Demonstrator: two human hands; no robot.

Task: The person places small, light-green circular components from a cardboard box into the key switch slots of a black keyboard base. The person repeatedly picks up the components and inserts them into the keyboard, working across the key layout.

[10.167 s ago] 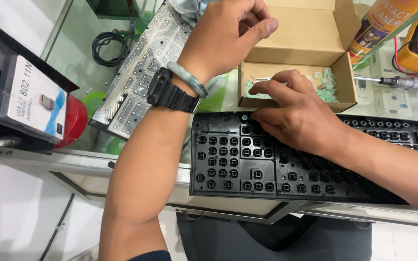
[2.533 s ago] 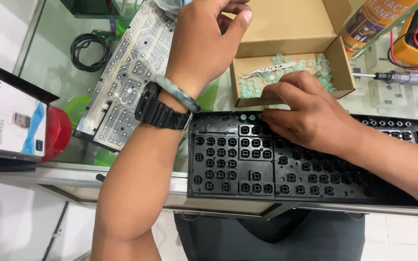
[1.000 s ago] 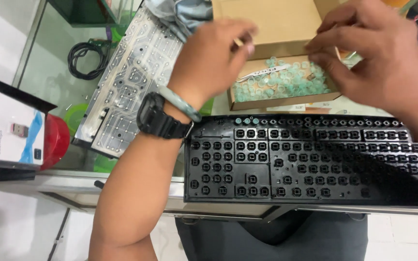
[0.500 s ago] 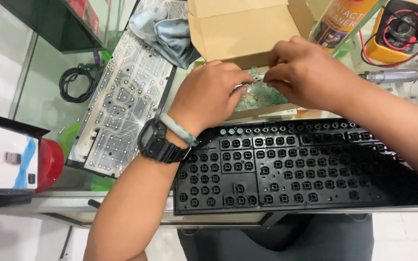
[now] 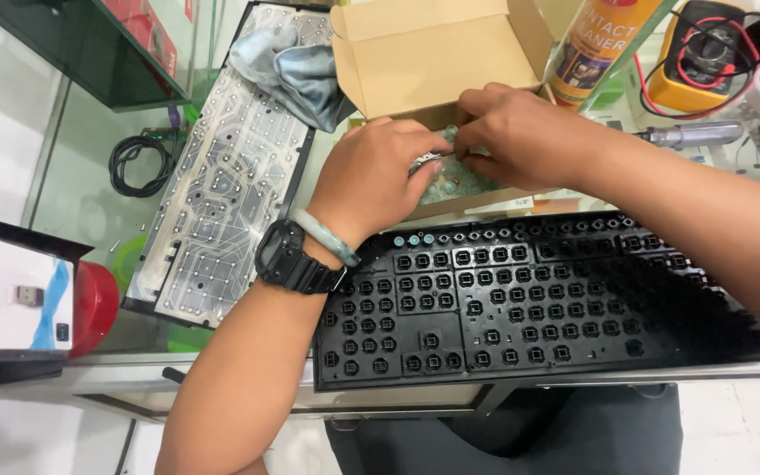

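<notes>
Directly below both hands, nearest the body: black keyboard frame, stripped of keycaps, rows of square sockets showing, lying flat across the glass counter. A few pale green rubber domes seated in its top row, just under the left hand's knuckles.

Left of the left forearm: translucent membrane sheet on its dark backing, laid at a slant, circuit traces visible. Grey-blue cloth bunched on its far end, above and left of the left hand.

Just beyond the fingertips of both hands: open cardboard box, flaps up, its tray holding a heap of small pale green rubber domes.

Left hand: reaching into the box tray from the left, fingers curled down toward the domes, thumb tucked under; black watch and a pale green bangle on the wrist. Cannot tell whether anything is pinched inside.

Right hand: coming in from the right, above the tray, fingers bent and drawn together close to the left hand's fingertips, almost touching them. Grip hidden by the knuckles, so cannot tell whether a dome is held.

Right of the right hand, farther out: spray can, yellow meter with red and black leads, silver-handled screwdriver.

Far left of the left forearm: coiled black cable, white product box, red round object.
</notes>
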